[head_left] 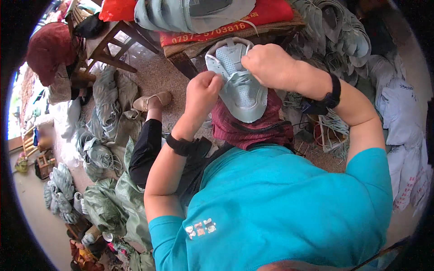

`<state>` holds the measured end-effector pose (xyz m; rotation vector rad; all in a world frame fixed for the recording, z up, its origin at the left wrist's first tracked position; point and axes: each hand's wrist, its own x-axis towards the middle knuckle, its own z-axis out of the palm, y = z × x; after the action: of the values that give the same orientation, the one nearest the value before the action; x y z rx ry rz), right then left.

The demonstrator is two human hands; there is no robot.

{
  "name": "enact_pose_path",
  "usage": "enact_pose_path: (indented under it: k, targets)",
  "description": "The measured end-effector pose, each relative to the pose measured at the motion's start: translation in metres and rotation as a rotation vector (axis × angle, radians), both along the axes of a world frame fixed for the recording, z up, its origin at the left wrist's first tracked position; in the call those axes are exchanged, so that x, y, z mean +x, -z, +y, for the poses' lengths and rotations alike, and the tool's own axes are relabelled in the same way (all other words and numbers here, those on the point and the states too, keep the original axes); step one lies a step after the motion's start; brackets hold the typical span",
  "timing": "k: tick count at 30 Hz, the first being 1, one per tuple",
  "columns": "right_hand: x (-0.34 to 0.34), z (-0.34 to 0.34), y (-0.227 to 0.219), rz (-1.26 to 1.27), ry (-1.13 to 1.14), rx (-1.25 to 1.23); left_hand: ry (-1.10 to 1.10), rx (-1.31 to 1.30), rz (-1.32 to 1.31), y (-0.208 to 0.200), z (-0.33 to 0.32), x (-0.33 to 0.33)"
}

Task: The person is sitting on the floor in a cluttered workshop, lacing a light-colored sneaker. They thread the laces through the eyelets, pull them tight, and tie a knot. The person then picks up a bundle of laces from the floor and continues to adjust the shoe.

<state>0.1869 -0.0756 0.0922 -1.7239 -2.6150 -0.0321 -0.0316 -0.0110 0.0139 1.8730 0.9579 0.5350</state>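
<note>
A pale grey-green shoe upper (244, 101) lies toe toward me on the maroon cloth (230, 122) over my lap. Its front is mesh, and a light shoelace (240, 79) crosses the throat. At the shoe's left edge my left hand (204, 90) is closed in a pinch on the lace. My right hand (271, 65) is closed at the right eyelet edge, also on the lace; its fingertips are partly hidden by the fist. The heel opening points away from me, toward a wooden bench (181, 50).
On the bench, a red printed cloth (266, 13) lies under more shoe uppers (194, 13). Bunches of uppers (334, 31) hang at the far right, beside white sacks (400, 113). To the left are a wooden stool (106, 43), heaped uppers (106, 99) and green sacking (106, 201).
</note>
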Motion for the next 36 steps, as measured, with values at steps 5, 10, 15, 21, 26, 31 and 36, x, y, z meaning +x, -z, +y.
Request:
enact_pose_path:
  k: [5, 10, 15, 21, 26, 31, 36]
  targets:
    - [0.007, 0.002, -0.014, -0.132, -0.033, -0.097, 0.145, 0.7, 0.148, -0.018, -0.001, 0.009]
    - [0.018, 0.008, -0.018, 0.07, -0.169, -0.014, 0.266, 0.473, 0.493, -0.047, 0.006, 0.005]
    - [0.041, 0.023, -0.018, 0.161, -0.237, -0.161, 0.431, 0.653, 0.124, -0.068, 0.037, 0.003]
    - [0.055, 0.024, -0.006, 0.289, -0.182, -0.253, 0.533, 0.391, 0.154, -0.058, 0.057, -0.002]
    - [0.05, 0.012, 0.013, 0.671, 0.065, -0.323, 0.361, 0.521, 0.09, -0.024, 0.044, -0.001]
    - [0.028, 0.004, 0.034, 0.875, 0.347, -0.25, 0.031, 0.25, -0.243, -0.008, 0.021, 0.019]
    - [-0.008, 0.001, 0.015, 0.782, 0.363, -0.087, 0.151, 0.01, -0.445, -0.074, 0.006, 0.014]
